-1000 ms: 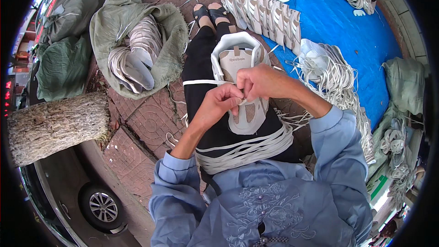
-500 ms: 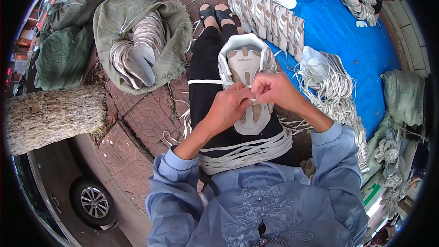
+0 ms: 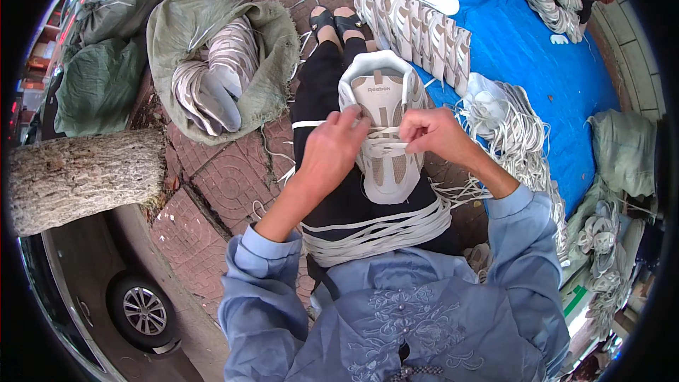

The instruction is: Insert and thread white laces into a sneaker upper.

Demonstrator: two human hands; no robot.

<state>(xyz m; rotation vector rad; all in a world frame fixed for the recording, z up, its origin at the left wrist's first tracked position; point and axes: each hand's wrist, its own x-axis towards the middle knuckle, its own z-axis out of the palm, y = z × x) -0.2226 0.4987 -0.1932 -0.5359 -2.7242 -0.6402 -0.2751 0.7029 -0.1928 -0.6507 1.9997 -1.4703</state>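
Across my lap lies a beige and white shoe upper (image 3: 387, 102), its padded collar pointing away from me and its toe towards me. A white shoelace (image 3: 386, 143) crosses its eyelet area. My right hand (image 3: 440, 134) is closed at the upper's right edge, pinching the lace between thumb and finger. At the left edge, my left hand (image 3: 331, 145) has its fingers bent and apart, slightly blurred, close to the eyelet side. Whether a lace touches those fingers is hard to see. A bundle of white laces (image 3: 382, 237) lies across my thighs nearer my waist.
On the left stand an open sack (image 3: 272, 56) of stacked uppers, a tree trunk (image 3: 85, 180) and a parked car (image 3: 85, 304). To the right, a blue tarp (image 3: 566, 85) bears a row of uppers (image 3: 417, 35) and a heap of laced uppers (image 3: 513, 127). Brick paving (image 3: 233, 177) lies below.
My hands were together over the middle of the upper. They have moved apart, the left one to the left and up, the right one slightly right. Lace now shows across the gap.
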